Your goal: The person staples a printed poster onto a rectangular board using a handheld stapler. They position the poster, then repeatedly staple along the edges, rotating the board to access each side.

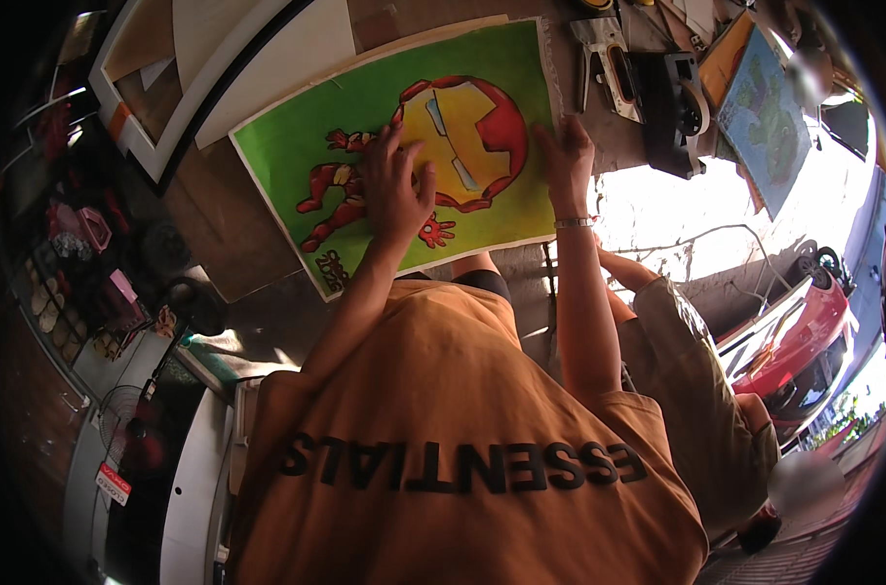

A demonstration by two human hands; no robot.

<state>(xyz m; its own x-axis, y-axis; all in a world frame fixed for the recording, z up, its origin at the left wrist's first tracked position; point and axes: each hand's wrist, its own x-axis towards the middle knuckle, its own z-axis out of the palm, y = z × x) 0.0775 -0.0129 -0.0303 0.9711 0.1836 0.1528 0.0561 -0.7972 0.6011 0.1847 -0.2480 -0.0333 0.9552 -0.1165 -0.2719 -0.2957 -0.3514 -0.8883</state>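
painting (297, 132): middle of the figure partly hidden under the left hand (396, 185)
right hand (568, 156): some fingers out of sight, probably behind the sheet's edge
white frame (185, 109): cut by top edge
brown shirt (462, 390): cut by bottom edge
nearby person (682, 400): head blurred
sunlit ground (648, 210): blown out, detail lost
small items at far left (48, 302): too dim to name

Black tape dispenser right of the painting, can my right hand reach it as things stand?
Probably yes: your right hand is at the right edge of the painting, and nothing visible blocks its way to the tape dispenser once it lets go.
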